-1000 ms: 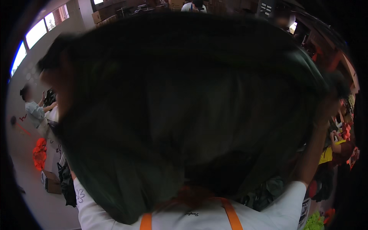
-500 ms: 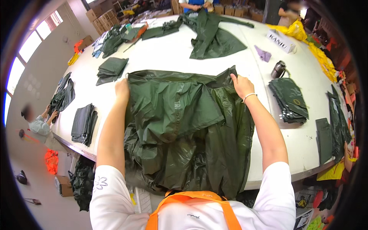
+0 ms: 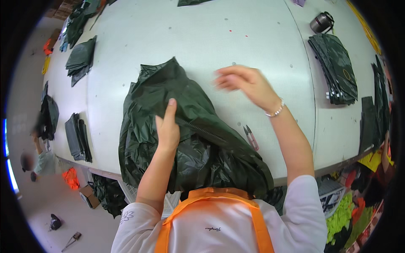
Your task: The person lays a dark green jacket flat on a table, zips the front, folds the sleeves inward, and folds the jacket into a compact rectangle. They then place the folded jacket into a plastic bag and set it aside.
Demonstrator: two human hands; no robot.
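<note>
A dark green raincoat-like garment (image 3: 190, 97) lies bunched on the table in front of me, its lower part hanging over the near edge. A zipper runs slantwise across it, and a pointed corner of fabric stands at the top. My left hand (image 3: 168, 130) is closed on the fabric near the zipper, thumb on top. To the right of the garment, my right hand (image 3: 249, 84) hovers above the table, apart from the cloth. Its fingers are stretched leftward and blurred by motion, with nothing visible in them. Thread snips (image 3: 252, 138) with pinkish handles lie below that hand.
On the right stand a dark flask (image 3: 322, 22) and a pile of folded dark green garments (image 3: 335, 69). More folded piles (image 3: 78, 137) lie at the left. A person (image 3: 42, 162) works at the table's left side. The white table (image 3: 202, 46) ends close to my body.
Both hands held the spread garment's upper edge. My right hand has let go and lifted; my left has moved right and nearer. The garment has shifted left and bunched up. The view has tilted down.
</note>
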